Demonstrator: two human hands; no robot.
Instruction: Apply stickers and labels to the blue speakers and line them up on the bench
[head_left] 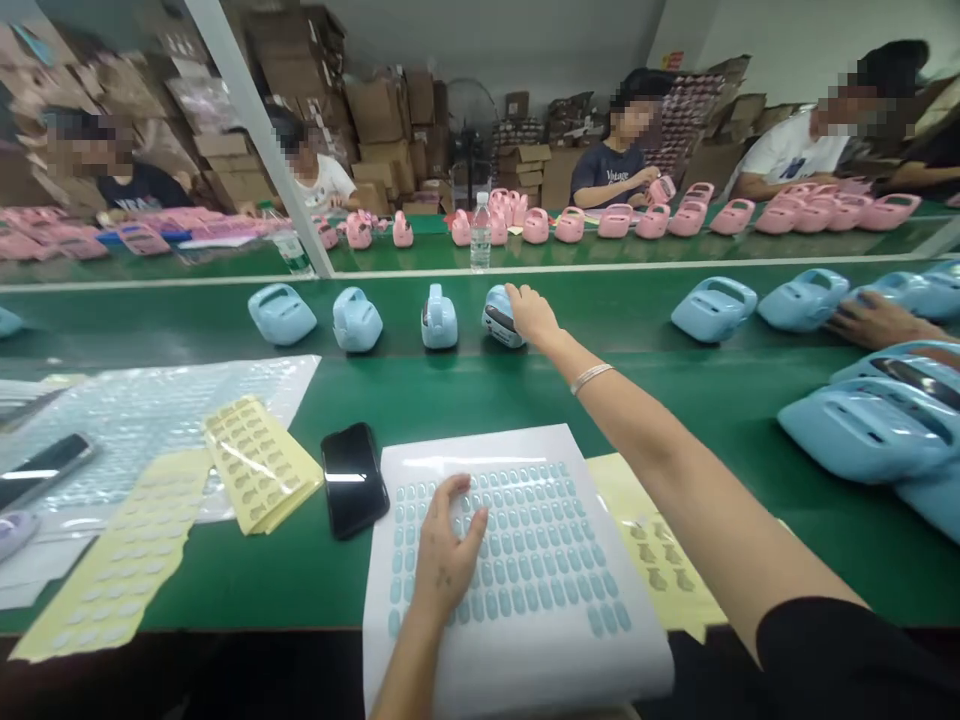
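My right hand (531, 315) reaches forward over the green table and grips a light-blue plastic casing (498, 322) with a dark panel. Its fingers wrap over the casing's top and right side. My left hand (446, 545) rests on a white sheet of pale-blue oval stickers (532, 570), thumb and index finger apart. Part of the sticker rows lies hidden under that hand. To the left of the held casing stand more blue casings with handles, the closest being an upright one (439, 320).
A black phone (354, 480) lies left of the sheet, beside yellow sticker sheets (259, 465). Blue casings (862, 425) crowd the right, where another person's hand (881, 320) touches some. Beyond a pale rail (420, 272), people sit behind pink casings (615, 220) and a water bottle (481, 235).
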